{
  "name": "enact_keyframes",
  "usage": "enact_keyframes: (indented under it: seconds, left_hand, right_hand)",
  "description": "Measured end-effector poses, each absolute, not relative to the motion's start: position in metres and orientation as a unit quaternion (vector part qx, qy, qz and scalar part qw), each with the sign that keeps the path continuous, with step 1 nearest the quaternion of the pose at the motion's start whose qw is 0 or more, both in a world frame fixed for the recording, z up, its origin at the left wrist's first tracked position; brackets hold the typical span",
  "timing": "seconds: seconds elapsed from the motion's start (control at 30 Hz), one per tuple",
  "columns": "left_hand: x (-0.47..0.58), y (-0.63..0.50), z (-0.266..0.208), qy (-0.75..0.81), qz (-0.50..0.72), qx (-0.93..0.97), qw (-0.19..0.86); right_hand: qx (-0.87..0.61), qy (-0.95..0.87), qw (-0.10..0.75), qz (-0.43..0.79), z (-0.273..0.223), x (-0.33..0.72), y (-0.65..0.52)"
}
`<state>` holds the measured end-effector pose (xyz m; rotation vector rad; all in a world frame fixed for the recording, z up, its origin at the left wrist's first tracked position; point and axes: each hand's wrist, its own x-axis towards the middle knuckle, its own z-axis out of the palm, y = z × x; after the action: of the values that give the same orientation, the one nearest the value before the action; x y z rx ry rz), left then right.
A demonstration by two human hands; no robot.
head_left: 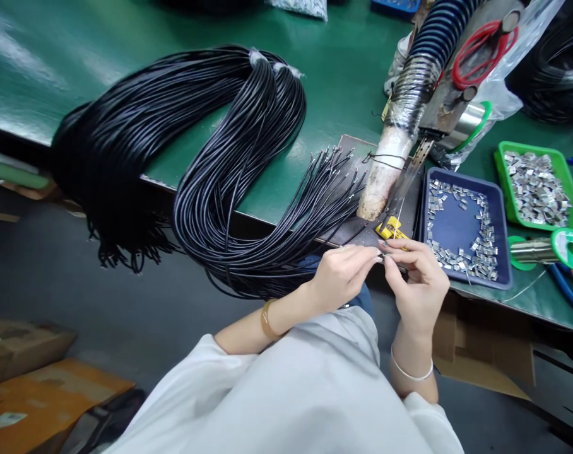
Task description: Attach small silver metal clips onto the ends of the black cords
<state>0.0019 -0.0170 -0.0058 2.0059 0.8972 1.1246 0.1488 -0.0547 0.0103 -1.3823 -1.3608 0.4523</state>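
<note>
My left hand (344, 274) is closed in a pinch at the table's front edge, on what looks like the end of a thin black cable. Fingertip to fingertip with it, my right hand (416, 277) pinches at the same spot; a tiny dark piece shows between them, too small to name. A large bundle of black cables (239, 164) curves over the table edge left of my hands, its stripped tips (331, 161) fanned out just beyond them. Close above my fingers sits a yellow clamp-like piece (391, 228) under the soldering fixture (416, 161).
A blue tray (464, 227) with small metal connectors stands right of my hands, beside a green tray (542, 219) heaped with more. Solder spools (570, 249) lie at right. A ribbed hose (440, 38) with a white end slants down ahead. Cardboard boxes (45, 403) are on the floor.
</note>
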Motion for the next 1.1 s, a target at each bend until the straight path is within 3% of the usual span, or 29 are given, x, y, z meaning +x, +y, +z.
enact_keyframes:
  seconds: [0.17,0.27,0.47,0.73,1.1]
  left_hand:
    - [0.001,-0.014,0.002,0.347,0.399,0.541,0.654]
    - [-0.002,-0.006,0.002,0.331,0.398,0.441,0.733]
    - [-0.003,0.000,0.003,0.349,0.411,0.434,0.722]
    - [-0.003,0.005,0.001,0.339,0.430,0.428,0.719]
    - [0.003,0.007,0.001,0.331,0.449,0.441,0.703]
  right_hand:
    - [-0.595,-0.551,0.564,0.155,0.009,0.143,-0.052]
    - [-0.595,-0.566,0.567,0.058,0.012,0.143,-0.052]
    - [-0.517,-0.650,0.557,-0.004,0.008,0.139,-0.055]
    - [-0.547,-0.587,0.588,0.103,0.000,0.142,-0.049]
    - [-0.531,-0.679,0.507,-0.015,-0.005,0.149,-0.047]
